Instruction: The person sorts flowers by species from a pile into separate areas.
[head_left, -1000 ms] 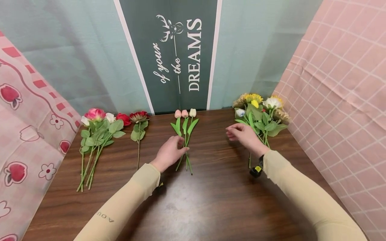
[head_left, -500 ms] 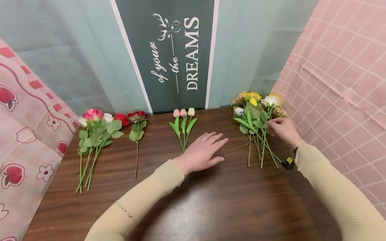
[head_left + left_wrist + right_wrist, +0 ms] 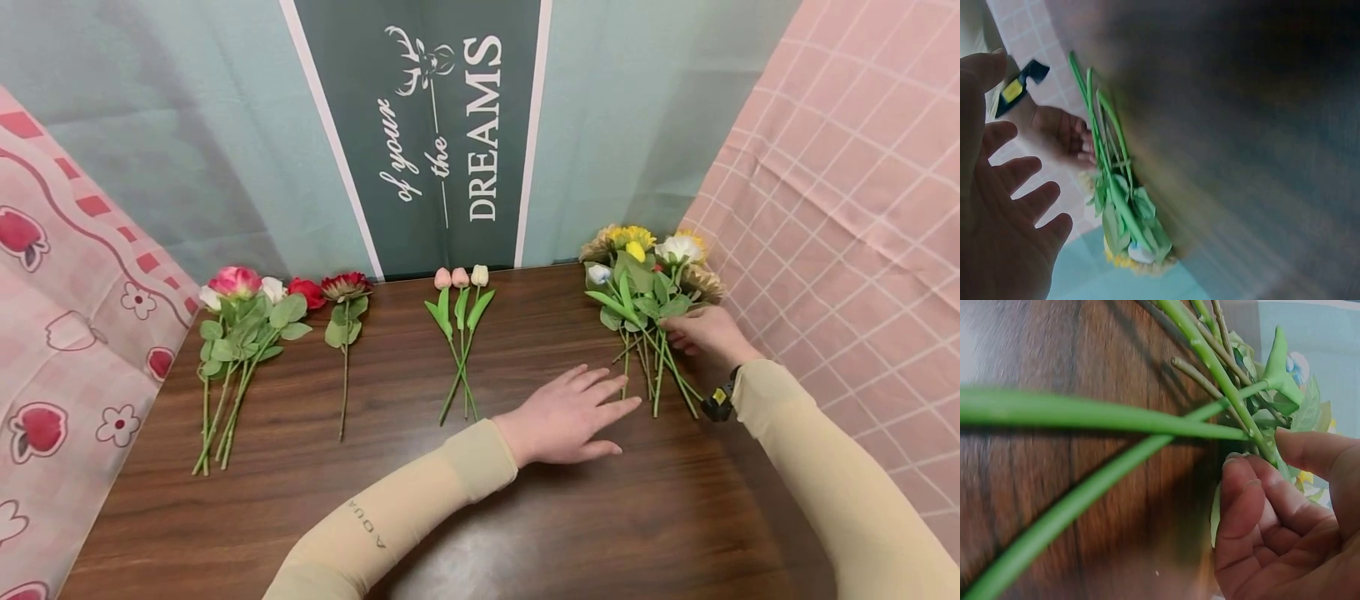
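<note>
Pinching the thin green stems, the person's right hand grips the mixed bunch of yellow, white and tan artificial flowers lying at the right rear of the dark wooden table. The left hand rests flat beside it, fingers spread. The bunch looks light and loosely gathered, with springy stems, so it is probably best held low on the stems.

Left hand lies flat with fingers spread, right hand has its fingers curled

left hand slid right from tulips toward mixed bunch, right hand now at its stems
</note>
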A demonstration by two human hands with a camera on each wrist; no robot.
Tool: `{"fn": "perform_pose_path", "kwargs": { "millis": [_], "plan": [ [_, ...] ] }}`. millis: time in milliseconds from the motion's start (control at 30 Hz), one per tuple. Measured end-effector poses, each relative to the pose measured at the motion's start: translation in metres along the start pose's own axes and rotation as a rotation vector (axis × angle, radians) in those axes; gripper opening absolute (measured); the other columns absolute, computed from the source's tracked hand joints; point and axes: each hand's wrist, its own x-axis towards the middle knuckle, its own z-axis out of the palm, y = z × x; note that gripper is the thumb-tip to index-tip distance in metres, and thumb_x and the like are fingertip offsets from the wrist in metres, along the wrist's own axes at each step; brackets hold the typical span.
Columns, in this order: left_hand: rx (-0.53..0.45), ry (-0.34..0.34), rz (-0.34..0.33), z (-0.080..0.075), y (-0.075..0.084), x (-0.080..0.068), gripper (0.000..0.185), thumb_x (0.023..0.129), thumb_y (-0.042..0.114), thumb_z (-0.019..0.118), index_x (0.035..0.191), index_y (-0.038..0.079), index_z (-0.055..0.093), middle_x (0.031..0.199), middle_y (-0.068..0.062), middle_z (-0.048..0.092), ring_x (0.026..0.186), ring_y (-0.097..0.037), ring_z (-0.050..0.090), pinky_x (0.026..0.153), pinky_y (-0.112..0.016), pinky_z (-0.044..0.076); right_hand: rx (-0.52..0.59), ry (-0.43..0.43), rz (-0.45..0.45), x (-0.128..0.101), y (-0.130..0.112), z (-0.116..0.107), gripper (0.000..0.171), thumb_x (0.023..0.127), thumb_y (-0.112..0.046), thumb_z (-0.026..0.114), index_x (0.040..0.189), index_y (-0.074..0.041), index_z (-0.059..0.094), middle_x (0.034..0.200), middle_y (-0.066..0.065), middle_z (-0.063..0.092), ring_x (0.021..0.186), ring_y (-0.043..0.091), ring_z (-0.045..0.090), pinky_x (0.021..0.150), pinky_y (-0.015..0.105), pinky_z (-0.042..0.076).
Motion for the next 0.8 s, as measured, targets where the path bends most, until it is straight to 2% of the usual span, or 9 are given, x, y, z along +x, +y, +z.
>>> {"fn": "perform_pose_path", "kwargs": {
  "millis": [167,367,500,633,800],
  "plan": [
    [-0.016,-0.018,0.004,0.005,0.005,-0.001,0.071,0.103,0.065,0.04,0.163,0.028,0.03,0.167,-0.003,0.027,0.154,-0.023,0.022,0.126,-0.04,0.009,0.032,0.038,0.02,0.003,0.002,0.005,0.051,0.1,-0.029,0.068,0.121,0.017,0.065,0.084,0.005,0.074,0.075,0.013,0.07,0.067,0.03,0.06],
    [-0.053,-0.038,-0.01,0.005,0.002,-0.003,0.07,0.104,0.063,0.04,0.163,0.027,0.03,0.168,-0.003,0.026,0.153,-0.022,0.021,0.126,-0.039,0.008,0.215,0.069,0.035,0.005,0.005,0.006,0.045,0.1,-0.019,0.068,0.124,0.018,0.059,0.078,-0.002,0.071,0.069,0.007,0.067,0.065,0.025,0.059],
    [-0.074,-0.037,-0.016,0.004,-0.001,-0.005,0.07,0.104,0.062,0.042,0.163,0.026,0.031,0.167,-0.003,0.027,0.153,-0.022,0.022,0.126,-0.04,0.011,0.267,0.095,0.031,0.002,0.004,0.003,0.046,0.101,-0.018,0.067,0.127,0.018,0.057,0.08,-0.003,0.072,0.069,0.007,0.067,0.067,0.025,0.06],
    [-0.096,-0.038,-0.026,0.004,-0.004,-0.007,0.07,0.104,0.061,0.043,0.163,0.025,0.031,0.167,-0.004,0.028,0.154,-0.023,0.021,0.125,-0.042,0.014,0.298,0.106,0.02,-0.002,-0.003,0.0,0.049,0.101,-0.021,0.067,0.129,0.017,0.056,0.084,-0.006,0.072,0.073,0.007,0.069,0.071,0.025,0.061],
    [-0.13,-0.032,-0.058,0.004,-0.01,-0.012,0.069,0.104,0.059,0.043,0.163,0.024,0.031,0.167,-0.005,0.028,0.153,-0.024,0.025,0.125,-0.041,0.016,0.353,0.107,-0.007,-0.009,-0.021,-0.001,0.045,0.101,-0.024,0.068,0.125,0.012,0.055,0.084,-0.006,0.072,0.074,0.007,0.071,0.073,0.025,0.06]
  ]
}}
